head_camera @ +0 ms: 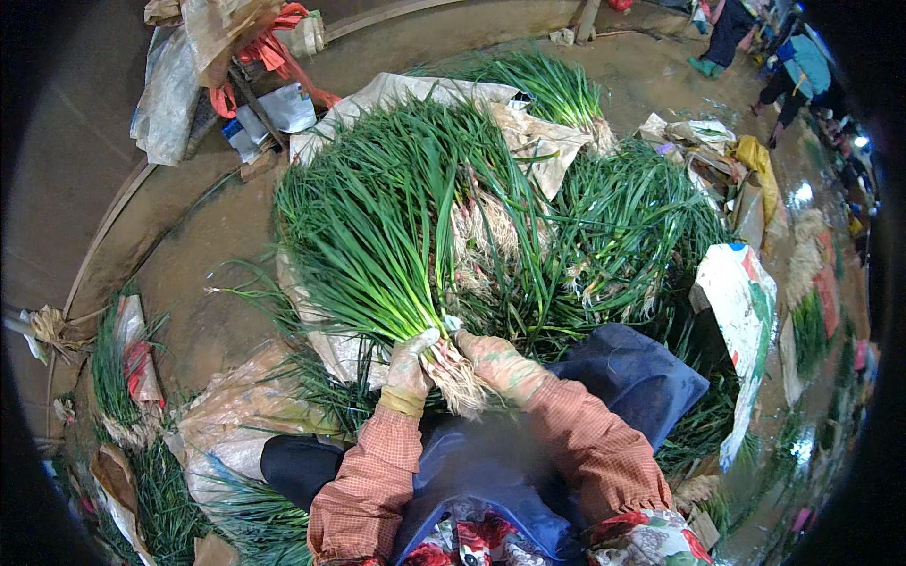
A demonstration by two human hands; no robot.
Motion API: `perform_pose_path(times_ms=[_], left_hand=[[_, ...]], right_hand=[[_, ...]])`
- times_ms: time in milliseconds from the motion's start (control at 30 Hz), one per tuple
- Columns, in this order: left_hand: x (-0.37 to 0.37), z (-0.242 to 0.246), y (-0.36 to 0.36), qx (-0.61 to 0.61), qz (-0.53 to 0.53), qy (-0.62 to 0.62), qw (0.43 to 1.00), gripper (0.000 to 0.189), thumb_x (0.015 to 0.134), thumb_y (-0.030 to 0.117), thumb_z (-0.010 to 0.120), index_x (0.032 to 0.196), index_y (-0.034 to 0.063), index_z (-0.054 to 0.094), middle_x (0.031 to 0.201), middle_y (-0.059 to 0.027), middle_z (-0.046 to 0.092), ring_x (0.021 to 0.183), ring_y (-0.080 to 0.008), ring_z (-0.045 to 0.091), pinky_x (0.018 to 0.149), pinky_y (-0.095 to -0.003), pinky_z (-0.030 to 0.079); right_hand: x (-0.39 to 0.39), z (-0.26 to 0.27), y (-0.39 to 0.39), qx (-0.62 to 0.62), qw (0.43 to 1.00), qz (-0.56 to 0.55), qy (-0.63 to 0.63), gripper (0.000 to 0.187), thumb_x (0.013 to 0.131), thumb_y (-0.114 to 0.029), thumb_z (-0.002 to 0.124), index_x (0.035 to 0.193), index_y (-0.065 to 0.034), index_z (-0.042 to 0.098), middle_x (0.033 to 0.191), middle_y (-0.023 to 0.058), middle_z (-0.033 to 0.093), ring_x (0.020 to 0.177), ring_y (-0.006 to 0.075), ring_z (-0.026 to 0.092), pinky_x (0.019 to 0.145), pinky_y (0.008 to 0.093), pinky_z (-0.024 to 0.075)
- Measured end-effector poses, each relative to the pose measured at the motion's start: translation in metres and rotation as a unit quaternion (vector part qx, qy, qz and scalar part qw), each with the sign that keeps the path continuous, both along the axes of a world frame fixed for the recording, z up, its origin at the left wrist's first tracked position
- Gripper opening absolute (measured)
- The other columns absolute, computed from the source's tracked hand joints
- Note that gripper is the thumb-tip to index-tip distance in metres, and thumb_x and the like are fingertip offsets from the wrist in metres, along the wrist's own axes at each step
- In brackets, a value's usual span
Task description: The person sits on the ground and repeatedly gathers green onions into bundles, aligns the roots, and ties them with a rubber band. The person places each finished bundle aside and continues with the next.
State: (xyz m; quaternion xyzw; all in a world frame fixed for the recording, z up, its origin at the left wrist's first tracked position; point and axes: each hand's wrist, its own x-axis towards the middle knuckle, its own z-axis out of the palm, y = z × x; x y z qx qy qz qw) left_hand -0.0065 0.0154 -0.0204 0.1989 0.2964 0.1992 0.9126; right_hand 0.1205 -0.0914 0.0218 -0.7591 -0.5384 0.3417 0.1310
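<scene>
My left hand [409, 366], in a pale stained glove, is closed around the lower stems of a bunch of green garlic or scallion shoots [403, 283]. The leaves fan up and to the left, and the pinkish stem bases and whitish roots [456, 378] hang between my hands. My right hand [499, 361], gloved too, touches the right side of the same bunch near the stem bases; its fingers are partly hidden, so its grip cannot be made out. Behind the bunch lies a large heap of the same plants [396, 156], with clustered roots [485, 226] showing at its right.
More plants [630, 212] lie to the right, beside crumpled sacks [761, 170]. A white printed sack [740, 318] stands near my right knee [630, 375]. Plastic sheeting [233, 417] is at the lower left. Wet muddy ground [205, 283] surrounds the heap. People [800, 67] are at the upper right.
</scene>
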Motion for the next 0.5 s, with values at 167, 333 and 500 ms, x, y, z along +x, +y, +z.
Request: perform_pose_path(times_ms=[167, 333, 500], left_hand=[[-0.020, 0.002, 0.007, 0.041, 0.013, -0.019, 0.999, 0.036, 0.078, 0.013, 0.056, 0.107, -0.0094, 0.055, 0.100, -0.0198, 0.062, 0.084, -0.0272, 0.062, 0.076, -0.0360, 0.053], [-0.017, 0.002, -0.013, -0.020, 0.013, -0.063, 0.998, 0.038, 0.078, 0.009, 0.055, 0.109, -0.0118, 0.053, 0.105, -0.0217, 0.060, 0.094, -0.0316, 0.059, 0.085, -0.0412, 0.050], [-0.027, 0.018, 0.000, -0.081, 0.007, -0.065, 0.995, 0.035, 0.080, 0.009, 0.053, 0.108, -0.0115, 0.055, 0.103, -0.0214, 0.061, 0.099, -0.0322, 0.059, 0.084, -0.0412, 0.051]], right_hand=[[0.026, 0.025, 0.019, 0.036, 0.925, -0.243, 0.291, 0.058, 0.081, -0.034, 0.062, 0.122, 0.0057, 0.047, 0.104, 0.0189, 0.062, 0.088, 0.0217, 0.062, 0.063, 0.0317, 0.0508], [0.027, -0.030, 0.067, 0.160, 0.784, -0.359, 0.481, 0.027, 0.084, -0.016, 0.060, 0.106, -0.0010, 0.053, 0.079, 0.0053, 0.061, 0.055, 0.0102, 0.051, 0.038, 0.0229, 0.0390], [0.016, -0.049, 0.058, 0.126, 0.693, -0.334, 0.627, 0.023, 0.083, -0.008, 0.059, 0.104, -0.0015, 0.055, 0.078, 0.0065, 0.061, 0.053, 0.0121, 0.054, 0.038, 0.0253, 0.0419]])
